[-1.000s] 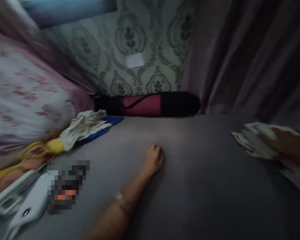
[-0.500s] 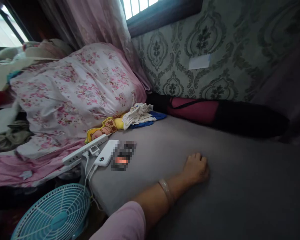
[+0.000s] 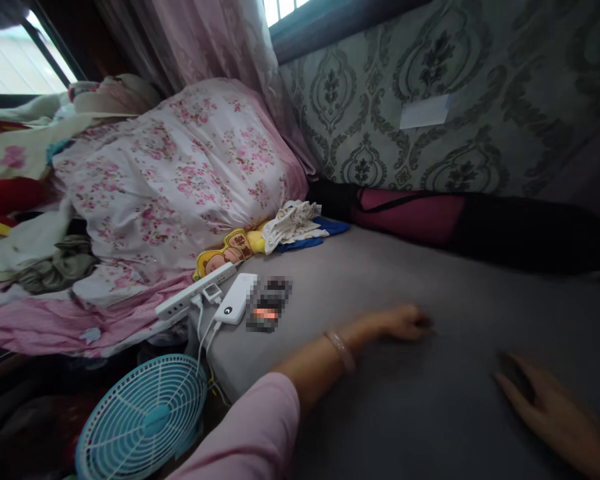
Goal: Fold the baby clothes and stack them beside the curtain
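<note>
My left hand [image 3: 407,323], with a bracelet [image 3: 341,350] on the wrist, is low over the grey sheet [image 3: 330,287] that covers the bed. Its fingers look curled and bunched. Blur hides what is in them, if anything. At the lower right, my right hand [image 3: 555,410] hovers over or rests on the same sheet, which I cannot tell. Its thumb and fingers are apart, and nothing shows between them.
A white power bank [image 3: 239,299] lies beside a pixelated object [image 3: 270,303] and a power strip [image 3: 195,292] with cables. Behind are crumpled clothes [image 3: 295,225], a yellow plush [image 3: 225,253], floral bedding [image 3: 180,167] and a long black-and-maroon bag [image 3: 410,217]. A blue fan [image 3: 145,420] stands lower left.
My right hand has come into view at the lower right. My left hand has turned and its fingers now point more to the right. The view has shifted, so the surroundings sit further right.
</note>
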### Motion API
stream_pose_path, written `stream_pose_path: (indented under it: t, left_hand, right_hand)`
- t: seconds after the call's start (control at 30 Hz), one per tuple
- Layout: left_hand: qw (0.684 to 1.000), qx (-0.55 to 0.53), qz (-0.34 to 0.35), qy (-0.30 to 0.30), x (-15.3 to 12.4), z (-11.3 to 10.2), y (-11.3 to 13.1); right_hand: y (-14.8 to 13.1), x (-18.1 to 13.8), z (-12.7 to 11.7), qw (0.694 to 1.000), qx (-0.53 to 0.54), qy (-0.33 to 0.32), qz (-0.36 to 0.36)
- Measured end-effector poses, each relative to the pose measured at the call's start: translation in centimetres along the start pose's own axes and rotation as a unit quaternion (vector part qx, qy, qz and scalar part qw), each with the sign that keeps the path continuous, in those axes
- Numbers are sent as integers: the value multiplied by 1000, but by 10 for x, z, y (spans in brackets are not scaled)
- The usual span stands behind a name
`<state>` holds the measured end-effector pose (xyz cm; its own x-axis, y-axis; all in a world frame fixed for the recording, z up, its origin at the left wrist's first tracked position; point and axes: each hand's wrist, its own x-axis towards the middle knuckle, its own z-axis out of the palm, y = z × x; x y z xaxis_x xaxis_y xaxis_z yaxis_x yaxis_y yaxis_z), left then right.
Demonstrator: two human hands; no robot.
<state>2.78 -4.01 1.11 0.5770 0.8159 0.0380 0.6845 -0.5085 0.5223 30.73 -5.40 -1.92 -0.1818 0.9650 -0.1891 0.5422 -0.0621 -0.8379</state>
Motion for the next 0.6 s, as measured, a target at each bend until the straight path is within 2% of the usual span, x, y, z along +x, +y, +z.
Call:
stream_pose_path:
  t: [0.03, 0.07, 0.13, 0.2, 0.3, 0.37, 0.43, 0.5, 0.6]
  left_hand:
    - [999, -32, -5, 2, -6, -13, -14]
    - [998, -32, -23, 39, -15, -28, -29]
    - [983, 20, -102, 151, -36, -62, -63]
    - [945, 88, -205, 240, -61, -99, -98]
    - [855, 169, -353, 342, -101, -152, -139]
    - [807, 201, -413, 370, -124, -179, -159]
    - [787, 220, -452, 358, -140, -196, -173]
    - [781, 207, -489, 327, -151, -206, -183]
    - [781, 169, -519, 302, -156, -211, -191]
  right_hand:
    - [5, 1, 5, 997, -57, 48, -19]
    - [8, 1, 10, 989, -108, 92, -41]
    - [6, -1, 16, 975, -155, 135, -83]
    - [1, -6, 20, 970, -156, 156, -106]
    - [-6, -11, 22, 965, -158, 180, -111]
    - [-6, -12, 23, 963, -155, 190, -110]
    - [-5, -12, 24, 960, -166, 196, -113]
    - [-3, -13, 25, 951, -221, 185, -115]
    - [2, -14, 25, 917, -343, 159, -128]
